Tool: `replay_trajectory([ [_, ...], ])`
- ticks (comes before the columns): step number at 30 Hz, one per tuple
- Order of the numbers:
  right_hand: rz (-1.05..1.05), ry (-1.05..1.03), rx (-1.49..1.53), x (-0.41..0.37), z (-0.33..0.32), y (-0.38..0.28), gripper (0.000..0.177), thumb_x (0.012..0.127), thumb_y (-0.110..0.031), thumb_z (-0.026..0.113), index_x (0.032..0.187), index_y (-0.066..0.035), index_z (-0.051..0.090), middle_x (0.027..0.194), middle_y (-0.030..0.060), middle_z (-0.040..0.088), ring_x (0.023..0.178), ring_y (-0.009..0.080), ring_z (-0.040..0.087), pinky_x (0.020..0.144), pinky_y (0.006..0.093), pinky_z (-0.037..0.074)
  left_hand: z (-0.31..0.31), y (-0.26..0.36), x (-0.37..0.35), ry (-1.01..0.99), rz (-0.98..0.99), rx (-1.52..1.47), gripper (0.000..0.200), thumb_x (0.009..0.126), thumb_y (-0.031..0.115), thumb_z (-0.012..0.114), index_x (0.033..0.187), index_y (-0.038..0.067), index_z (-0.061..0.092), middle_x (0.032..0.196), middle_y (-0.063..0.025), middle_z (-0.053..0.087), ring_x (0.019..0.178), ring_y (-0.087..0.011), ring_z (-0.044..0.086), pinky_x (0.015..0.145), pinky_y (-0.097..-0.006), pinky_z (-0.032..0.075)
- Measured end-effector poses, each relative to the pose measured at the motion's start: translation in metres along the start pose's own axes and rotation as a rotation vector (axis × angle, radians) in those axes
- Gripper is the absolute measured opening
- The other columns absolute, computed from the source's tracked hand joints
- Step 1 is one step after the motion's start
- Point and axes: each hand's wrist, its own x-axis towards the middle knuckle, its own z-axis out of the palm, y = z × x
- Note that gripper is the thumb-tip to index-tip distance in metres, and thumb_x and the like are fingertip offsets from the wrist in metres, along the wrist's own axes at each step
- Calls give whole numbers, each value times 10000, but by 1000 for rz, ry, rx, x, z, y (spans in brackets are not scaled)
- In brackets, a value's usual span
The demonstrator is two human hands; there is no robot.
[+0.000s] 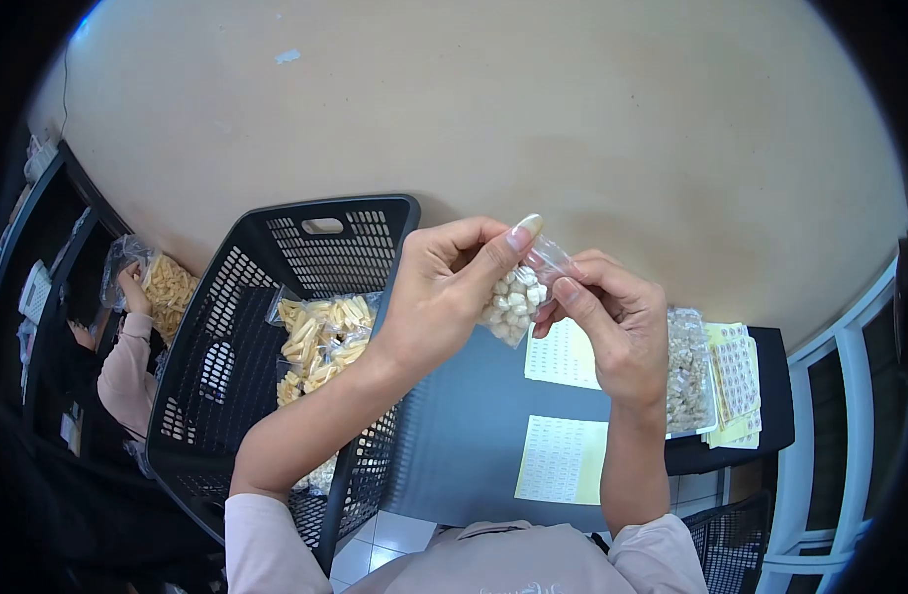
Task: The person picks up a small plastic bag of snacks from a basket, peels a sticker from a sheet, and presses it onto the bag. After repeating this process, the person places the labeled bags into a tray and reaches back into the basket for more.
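Observation:
Above the table I hold a small clear plastic bag (514,303) filled with whitish, rounded pieces. My left hand (439,282) is closed on its left side, the thumb pressed near the top of the bag. On the other side, my right hand (622,327) pinches the clear upper part of the plastic between thumb and fingers. Below the hands, a sheet of printed labels (561,458) on yellow backing lies on the grey tabletop (454,426). Another label sheet (563,361) is partly hidden behind the bag and my right hand.
A large black plastic basket (370,206) on the left contains bags of yellow stick-shaped pieces (320,332). To the right, a white tray (713,411) holds small filled bags, beside stacked label sheets (736,381). At far left, another person's sleeve (127,371) shows near a bag of yellow pieces (170,295).

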Motion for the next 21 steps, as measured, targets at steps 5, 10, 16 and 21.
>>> replay_trajectory([
  [5, 232, 287, -70, -23, -29, -14, 204, 962, -109, 543, 915, 54, 656, 623, 70, 590, 494, 112, 585, 436, 224, 477, 7, -2, 11, -12, -89, 145, 249, 991, 225, 510, 928, 0, 596, 770, -48, 646, 670, -100, 644, 560, -227, 530],
  [10, 449, 627, -175, -118, -119, 7, 366, 967, -203, 559, 665, 1, 586, 439, -29, 434, 329, 47, 345, 332, 220, 237, 14, -11, 19, -206, -189, 31, 246, 1022, 266, 401, 1018, 45, 509, 767, -126, 653, 584, -162, 663, 486, -252, 561],
  [16, 433, 681, -1054, -270, -147, 111, 186, 748, -148, 776, 739, -13, 648, 509, 65, 479, 429, 159, 434, 452, 311, 362, 43, -25, 27, -259, -253, 111, 270, 1011, 302, 431, 1042, 47, 517, 695, -66, 606, 543, -93, 598, 467, -205, 497],
  [21, 657, 335, -1499, -294, -105, 111, 484, 705, -189, 807, 1124, -27, 626, 1024, 149, 514, 929, 312, 493, 796, 398, 437, 62, -31, 32, -409, -269, 250, 294, 982, 326, 503, 1060, 44, 525, 723, -46, 603, 580, -78, 596, 524, -215, 493],
])
